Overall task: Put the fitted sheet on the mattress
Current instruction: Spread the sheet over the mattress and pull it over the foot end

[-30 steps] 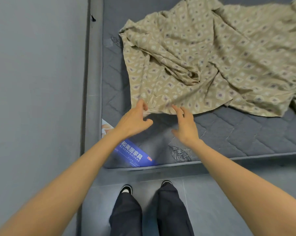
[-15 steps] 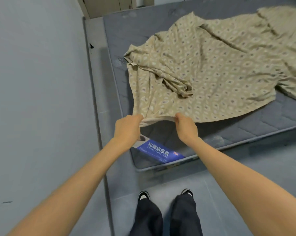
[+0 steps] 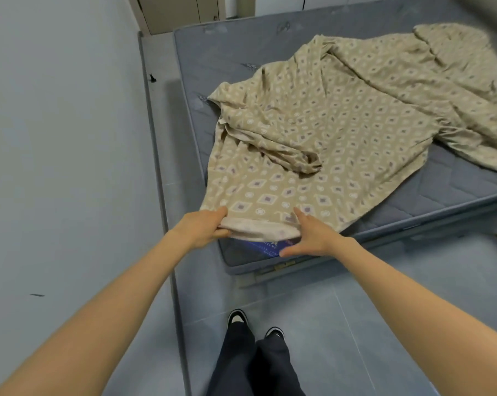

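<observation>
Barely started: the fitted sheet [image 3: 341, 132] lies crumpled on the mattress [image 3: 241, 52], no corner fitted.

Left hand [image 3: 201, 228] fingers are closed on the sheet's near hem at the mattress corner; right hand [image 3: 308, 237] fingers are spread open, resting on that hem. All 4 corners remain to be stretched over.

There is 1 beige cotton fitted sheet with a diamond print [image 3: 341, 132], 1 grey quilted mattress [image 3: 455, 192], 1 blue printed label [image 3: 266, 247] at its corner, 2 bare hands and 2 black-and-white shoes.
</observation>
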`<control>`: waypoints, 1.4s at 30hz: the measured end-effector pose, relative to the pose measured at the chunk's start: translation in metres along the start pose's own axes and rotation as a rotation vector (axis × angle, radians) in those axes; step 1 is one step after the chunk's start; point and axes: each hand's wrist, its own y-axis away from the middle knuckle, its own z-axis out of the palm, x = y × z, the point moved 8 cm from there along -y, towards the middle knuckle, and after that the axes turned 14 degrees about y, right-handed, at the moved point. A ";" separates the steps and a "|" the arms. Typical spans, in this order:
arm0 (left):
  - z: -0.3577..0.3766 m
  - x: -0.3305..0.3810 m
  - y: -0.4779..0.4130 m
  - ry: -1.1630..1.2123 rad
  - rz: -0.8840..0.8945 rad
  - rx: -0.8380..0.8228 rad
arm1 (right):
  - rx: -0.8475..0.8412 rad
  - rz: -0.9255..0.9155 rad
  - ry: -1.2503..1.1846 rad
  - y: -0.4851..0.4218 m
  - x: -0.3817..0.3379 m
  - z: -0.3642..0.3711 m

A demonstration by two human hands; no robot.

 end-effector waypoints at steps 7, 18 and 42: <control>0.067 -0.014 0.018 -0.294 -0.182 -0.097 | -0.077 0.104 0.419 0.010 0.003 0.035; 0.202 -0.062 0.024 -0.245 -0.368 -0.476 | -0.266 0.111 0.558 -0.008 -0.003 0.144; 0.000 -0.044 -0.035 0.484 -0.208 0.185 | 0.146 0.078 0.044 -0.056 -0.025 -0.005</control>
